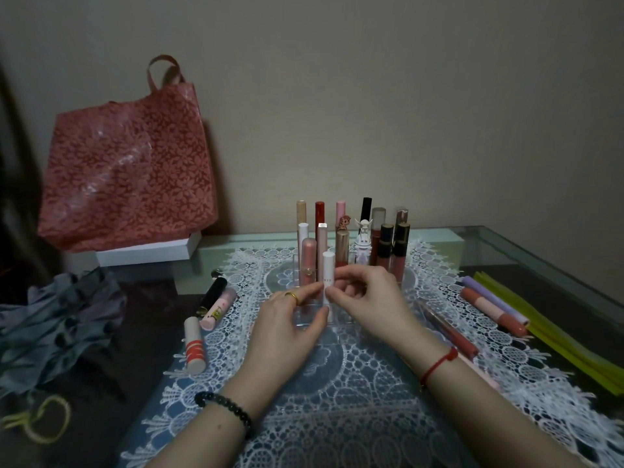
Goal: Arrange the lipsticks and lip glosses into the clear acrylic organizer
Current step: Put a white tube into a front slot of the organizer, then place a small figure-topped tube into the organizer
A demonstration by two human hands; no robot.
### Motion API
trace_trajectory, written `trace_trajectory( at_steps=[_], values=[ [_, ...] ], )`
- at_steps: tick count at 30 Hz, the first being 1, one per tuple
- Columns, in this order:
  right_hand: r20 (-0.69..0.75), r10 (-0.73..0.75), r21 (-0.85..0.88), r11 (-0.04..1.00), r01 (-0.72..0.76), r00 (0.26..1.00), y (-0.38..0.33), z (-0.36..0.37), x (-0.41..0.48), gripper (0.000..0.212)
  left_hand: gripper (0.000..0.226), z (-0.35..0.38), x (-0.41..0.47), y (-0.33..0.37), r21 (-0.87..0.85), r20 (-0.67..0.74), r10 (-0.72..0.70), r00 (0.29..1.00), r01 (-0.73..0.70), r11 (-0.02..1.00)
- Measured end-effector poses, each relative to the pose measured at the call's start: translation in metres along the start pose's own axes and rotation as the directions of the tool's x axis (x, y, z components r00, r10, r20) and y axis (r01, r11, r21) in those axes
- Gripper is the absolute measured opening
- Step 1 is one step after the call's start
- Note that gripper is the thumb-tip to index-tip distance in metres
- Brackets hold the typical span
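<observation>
At the centre of the frame, both hands meet on a white tube (328, 275) standing upright in the front row of the clear acrylic organizer (342, 317). The left hand (287, 327) pinches it between forefinger and thumb; the right hand (368, 298) pinches it from the other side with curled fingertips. Other tubes stand in the rows behind. On the lace mat (337, 400), a striped tube (194, 344) lies at left and a long red gloss (452, 336) at right. A red bag (128, 170) stands upper left
</observation>
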State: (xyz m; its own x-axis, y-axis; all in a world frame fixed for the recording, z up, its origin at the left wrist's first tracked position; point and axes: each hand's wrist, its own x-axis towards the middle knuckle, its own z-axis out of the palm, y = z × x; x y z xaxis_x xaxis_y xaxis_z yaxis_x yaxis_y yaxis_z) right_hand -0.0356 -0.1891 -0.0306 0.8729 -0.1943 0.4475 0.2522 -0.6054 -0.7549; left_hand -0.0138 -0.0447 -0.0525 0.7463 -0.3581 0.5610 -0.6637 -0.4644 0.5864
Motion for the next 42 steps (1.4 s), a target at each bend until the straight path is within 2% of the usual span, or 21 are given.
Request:
trace_trajectory(
  at_steps=[3,6,10,13,16,20,25,28,32,38,42],
  values=[
    [-0.003,0.017,-0.036,0.999,-0.017,1.0,-0.003,-0.007,0.0,0.026,0.037,-0.002,0.0,-0.002,-0.009,-0.004,-0.005,1.0,0.005,1.0],
    [-0.042,0.006,-0.022,1.0,-0.007,0.999,-0.009,-0.026,0.0,0.025,0.035,-0.003,0.0,-0.003,-0.023,-0.016,-0.009,1.0,0.009,1.0],
    [-0.152,-0.037,-0.057,0.998,0.028,0.988,-0.011,-0.061,0.0,0.02,0.031,-0.005,-0.001,-0.004,-0.037,-0.035,-0.006,0.999,0.005,0.999],
    [-0.237,-0.024,-0.117,0.993,-0.004,0.971,0.001,-0.091,-0.001,0.015,0.029,-0.005,-0.001,-0.005,-0.027,-0.053,-0.001,0.999,0.0,1.0],
    [-0.29,0.031,-0.207,0.974,-0.095,0.956,0.029,-0.119,-0.005,0.015,0.029,-0.004,-0.002,-0.005,-0.03,-0.05,-0.004,0.999,0.003,1.0],
    [-0.378,0.2,-0.246,0.919,-0.307,0.904,0.074,-0.149,-0.013,0.025,0.028,-0.003,-0.002,-0.004,-0.041,-0.041,-0.008,0.999,0.006,0.999],
    [-0.362,0.293,-0.4,0.809,-0.432,0.885,0.103,-0.161,-0.029,0.03,0.027,-0.001,-0.003,-0.001,-0.054,-0.044,-0.013,0.999,0.011,0.998],
    [-0.334,0.362,-0.378,0.794,-0.476,0.87,0.105,-0.16,-0.033,0.022,0.027,-0.001,-0.003,0.0,-0.067,-0.051,-0.025,0.998,0.022,0.998],
    [-0.325,0.381,-0.389,0.781,-0.489,0.866,0.104,-0.161,-0.034,0.023,0.026,-0.001,-0.004,0.001,-0.074,-0.057,-0.026,0.998,0.022,0.997],
    [-0.301,0.411,-0.378,0.777,-0.503,0.86,0.103,-0.158,-0.035,0.01,0.025,-0.001,-0.004,0.0,-0.075,-0.056,-0.016,0.998,0.011,0.997],
    [-0.284,0.488,-0.172,0.821,-0.544,0.826,0.101,-0.159,-0.036,0.02,0.026,-0.001,-0.004,0.001,-0.069,-0.046,-0.025,0.999,0.022,0.997]
  ],
)
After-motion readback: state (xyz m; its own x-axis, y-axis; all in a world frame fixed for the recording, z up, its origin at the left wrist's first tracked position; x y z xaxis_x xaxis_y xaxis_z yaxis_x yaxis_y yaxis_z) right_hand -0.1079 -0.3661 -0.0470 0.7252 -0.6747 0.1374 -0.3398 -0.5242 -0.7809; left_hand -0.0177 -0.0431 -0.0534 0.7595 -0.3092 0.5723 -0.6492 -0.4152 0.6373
